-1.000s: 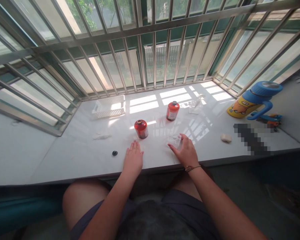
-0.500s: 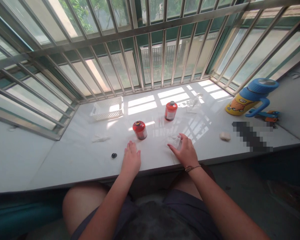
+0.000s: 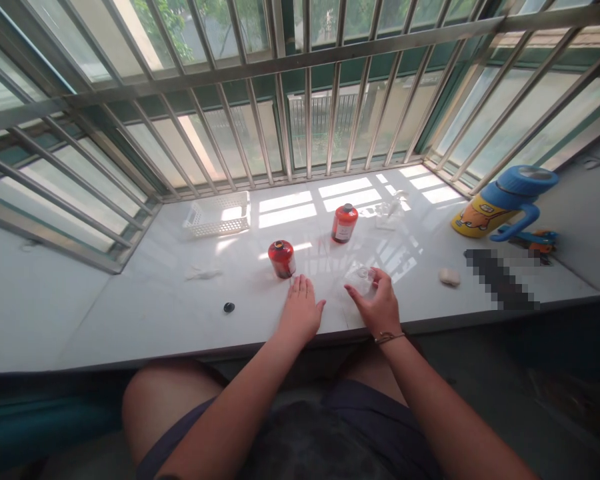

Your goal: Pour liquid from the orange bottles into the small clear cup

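My left hand lies flat on the white stone sill, fingers apart, just in front of a red-orange canister and not touching it. My right hand holds a small transparent object between thumb and fingers; its exact shape is hard to make out against the glare. A taller orange bottle stands farther back, and a second transparent object stands behind and to the right of it. A small black disc and a crumpled white tissue lie to the left of my left hand.
A white plastic basket sits at the back left of the sill. To the right are a pale lump, a blue-lidded yellow flask and a pixelated patch. Steel window bars run along the back.
My left hand has slid right, away from the black disc, to just in front of the red-orange canister. My right hand has shifted slightly right, with the transparent object moving along with it.
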`<state>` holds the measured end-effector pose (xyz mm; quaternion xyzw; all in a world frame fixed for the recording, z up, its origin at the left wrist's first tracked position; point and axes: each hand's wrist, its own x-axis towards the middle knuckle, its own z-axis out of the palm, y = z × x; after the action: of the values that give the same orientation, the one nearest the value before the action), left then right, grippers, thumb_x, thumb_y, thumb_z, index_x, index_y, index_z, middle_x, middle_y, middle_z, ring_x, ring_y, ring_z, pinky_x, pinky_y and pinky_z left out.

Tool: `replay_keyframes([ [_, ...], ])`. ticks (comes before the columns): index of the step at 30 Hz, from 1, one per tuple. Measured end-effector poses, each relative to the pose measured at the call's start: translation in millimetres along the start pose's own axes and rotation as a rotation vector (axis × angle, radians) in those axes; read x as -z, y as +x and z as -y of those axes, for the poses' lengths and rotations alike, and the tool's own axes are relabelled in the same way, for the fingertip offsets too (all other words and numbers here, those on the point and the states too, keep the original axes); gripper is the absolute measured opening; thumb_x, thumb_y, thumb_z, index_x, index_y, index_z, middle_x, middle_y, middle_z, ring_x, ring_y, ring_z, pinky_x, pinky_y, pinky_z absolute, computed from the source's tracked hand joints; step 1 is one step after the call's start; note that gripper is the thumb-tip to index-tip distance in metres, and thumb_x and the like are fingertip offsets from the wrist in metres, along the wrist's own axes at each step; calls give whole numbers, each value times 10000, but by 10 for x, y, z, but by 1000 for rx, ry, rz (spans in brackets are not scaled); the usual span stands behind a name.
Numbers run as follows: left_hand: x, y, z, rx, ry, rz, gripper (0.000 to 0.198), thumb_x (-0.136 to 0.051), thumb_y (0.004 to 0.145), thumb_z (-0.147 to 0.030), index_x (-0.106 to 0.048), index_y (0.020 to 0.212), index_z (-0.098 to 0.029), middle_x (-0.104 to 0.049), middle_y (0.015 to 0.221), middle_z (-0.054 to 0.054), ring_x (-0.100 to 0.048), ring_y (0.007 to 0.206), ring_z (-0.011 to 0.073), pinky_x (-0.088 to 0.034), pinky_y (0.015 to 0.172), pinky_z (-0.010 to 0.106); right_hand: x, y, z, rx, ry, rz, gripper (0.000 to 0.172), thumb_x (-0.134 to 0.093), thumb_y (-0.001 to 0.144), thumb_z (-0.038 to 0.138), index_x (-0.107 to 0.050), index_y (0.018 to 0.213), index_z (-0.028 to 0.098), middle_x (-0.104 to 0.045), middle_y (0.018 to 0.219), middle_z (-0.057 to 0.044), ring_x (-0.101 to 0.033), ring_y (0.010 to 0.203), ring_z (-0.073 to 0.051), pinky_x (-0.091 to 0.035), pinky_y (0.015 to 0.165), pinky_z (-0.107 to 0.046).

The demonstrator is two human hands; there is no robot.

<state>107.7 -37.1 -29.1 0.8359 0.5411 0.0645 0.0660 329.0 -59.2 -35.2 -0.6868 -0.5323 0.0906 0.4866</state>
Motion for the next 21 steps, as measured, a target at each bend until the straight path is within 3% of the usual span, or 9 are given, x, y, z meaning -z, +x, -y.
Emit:
replay_keyframes([
  [3, 53, 374, -189, -12, -15, 50, 707, -424, 1101, -432, -366, 1622, 42, -289, 1702, 328, -274, 1625, 424, -324, 1298, 587, 0, 16, 3, -45, 38, -28, 933, -751, 781, 827, -537, 1409, 172, -673, 1307, -192, -687, 1061, -333, -590, 952, -508],
  [6, 91, 478, -390, -97, -14, 99, 657, -442, 1102, -432, -403, 1630, -43, -308, 1713, 293, -289, 1622, 415, -350, 1283, 577, 3, 35, -1, -69, 65, -40, 927, -759, 774, 819, -542, 1396, 166, -679, 1298, -191, -691, 1075, -331, -583, 971, -512],
  [9, 96, 248, -537, -241, -20, 119, 609, -451, 1102, -418, -446, 1612, -85, -343, 1707, 278, -318, 1612, 406, -368, 1274, 555, 14, 44, -7, -79, 84, -33, 916, -768, 776, 802, -543, 1395, 166, -680, 1294, -189, -692, 1094, -332, -578, 983, -511],
  [12, 75, -196, -571, -281, -22, 90, 632, -464, 1096, -439, -418, 1631, -105, -339, 1711, 272, -318, 1612, 408, -380, 1269, 532, 30, 40, -5, -94, 77, -24, 918, -780, 770, 792, -540, 1404, 173, -679, 1299, -186, -691, 1089, -332, -576, 982, -510],
  [17, 56, -878, -237, -144, 31, 31, 581, -435, 1096, -363, -429, 1633, -141, -420, 1694, 196, -389, 1589, 362, -391, 1268, 515, 54, 22, 14, -106, 79, -1, 915, -790, 768, 779, -540, 1410, 177, -673, 1319, -183, -688, 1085, -328, -570, 987, -501],
  [21, 127, -1031, 215, 110, 99, -17, 553, -418, 1086, -283, -455, 1617, -133, -475, 1658, 206, -445, 1554, 375, -419, 1239, 551, 65, 17, 29, -119, 71, 3, 928, -791, 760, 787, -540, 1417, 183, -675, 1316, -178, -685, 1078, -327, -567, 979, -498],
])
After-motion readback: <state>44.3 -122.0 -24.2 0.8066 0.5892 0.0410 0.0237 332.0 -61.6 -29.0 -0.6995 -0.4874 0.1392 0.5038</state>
